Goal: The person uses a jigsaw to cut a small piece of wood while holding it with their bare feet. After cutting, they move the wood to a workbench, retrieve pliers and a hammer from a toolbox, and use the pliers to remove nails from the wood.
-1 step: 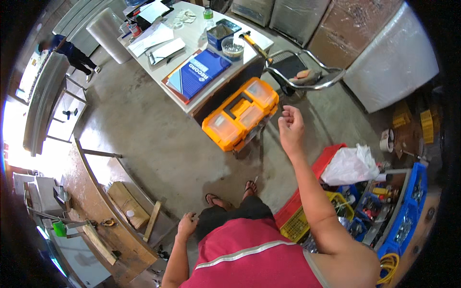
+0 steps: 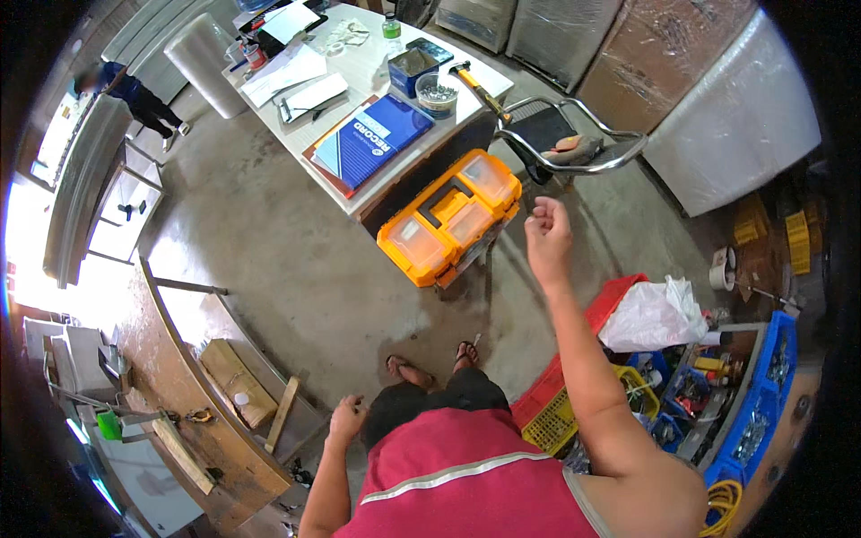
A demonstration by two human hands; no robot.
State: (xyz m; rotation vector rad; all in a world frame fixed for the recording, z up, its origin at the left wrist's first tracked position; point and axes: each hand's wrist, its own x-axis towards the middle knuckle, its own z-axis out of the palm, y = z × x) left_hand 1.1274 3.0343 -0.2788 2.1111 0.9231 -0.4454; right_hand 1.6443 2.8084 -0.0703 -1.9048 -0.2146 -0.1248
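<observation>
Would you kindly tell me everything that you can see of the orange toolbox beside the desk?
The toolbox is oblong, orange and looks plastic. A black handle lies down in its top, and clear lids cover compartments at both ends and near the middle. It looks shut, top up, and sits slantwise alongside the desk. The right grip is close to its right end, apart from it. Whether it touches the desk, and what supports it, cannot be told.

Orange toolbox (image 2: 453, 222), blue book (image 2: 384, 134), white-striped red top (image 2: 448, 444)
</observation>
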